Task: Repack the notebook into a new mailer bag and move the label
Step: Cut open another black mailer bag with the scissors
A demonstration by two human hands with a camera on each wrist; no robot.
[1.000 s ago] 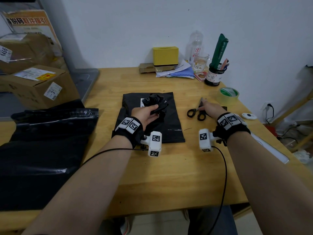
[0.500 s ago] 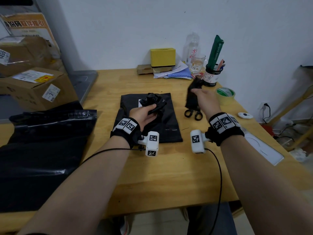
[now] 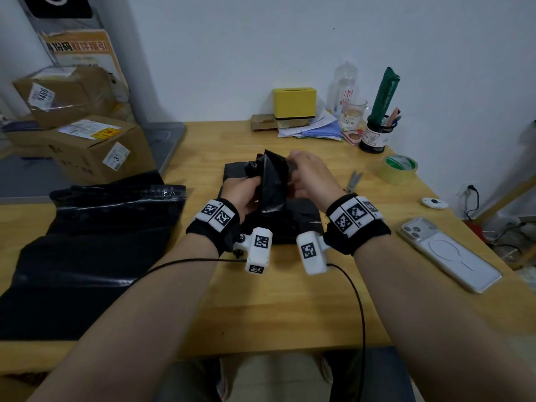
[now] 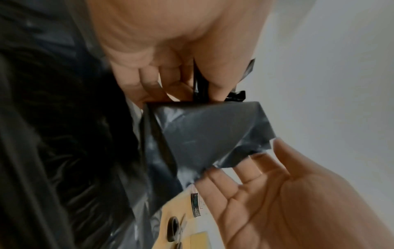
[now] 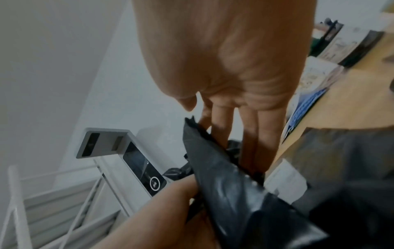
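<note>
A flat black mailer lies mid-table, its white label peeking out beside my fingers. Above it my left hand grips crumpled black plastic, pinching it between thumb and fingers. A loose grey-black sheet of that plastic hangs from the pinch. My right hand is up against the sheet with straight fingers lying along its far side and its thumb apart. No notebook is visible. A pile of new black mailer bags lies at the left.
Scissors lie right of the mailer, with a tape roll beyond them. A phone and a small white disc sit near the right edge. Cardboard boxes stand at the left; a pen cup and a yellow box at the back.
My right hand left the scissors, lifted a black plastic piece and carried it left to my left hand. Both hands now meet over the mailer, slightly raised.
</note>
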